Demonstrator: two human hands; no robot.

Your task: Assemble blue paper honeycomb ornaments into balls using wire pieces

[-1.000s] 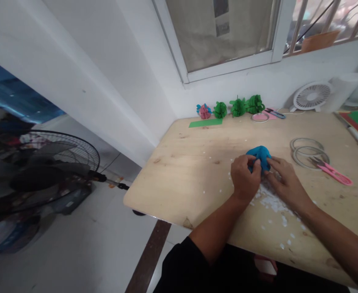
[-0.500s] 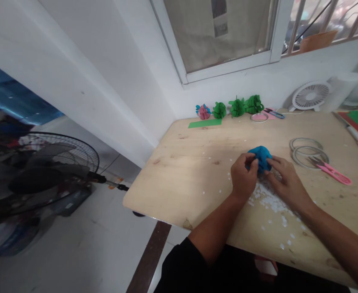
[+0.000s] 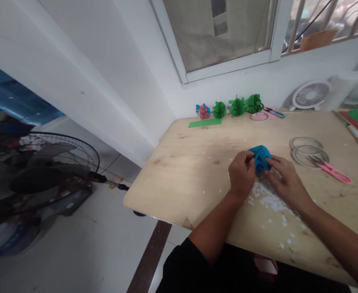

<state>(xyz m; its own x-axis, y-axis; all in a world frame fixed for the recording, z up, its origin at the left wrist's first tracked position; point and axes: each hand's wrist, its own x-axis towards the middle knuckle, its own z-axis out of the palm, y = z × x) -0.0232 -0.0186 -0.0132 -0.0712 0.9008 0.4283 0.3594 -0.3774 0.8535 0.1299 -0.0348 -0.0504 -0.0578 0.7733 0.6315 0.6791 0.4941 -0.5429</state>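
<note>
My left hand (image 3: 241, 173) is curled, its thumb drawn up close to the bent fingers; my right hand (image 3: 284, 179) faces it, flatter, fingers reaching inward. My left forearm (image 3: 217, 232) and right forearm (image 3: 337, 238) slant toward each other, bare.

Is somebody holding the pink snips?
No, the pink snips lie on the table, while the left hand and right hand both touch the blue piece.

A craft corner in a home or small workshop is suggested: the wooden table (image 3: 179, 175), right of centre, is littered with white scraps (image 3: 272, 200), paper ornaments (image 3: 237, 107) are lined along its far edge, and a pedestal fan (image 3: 34, 179) is seen at left.
</note>
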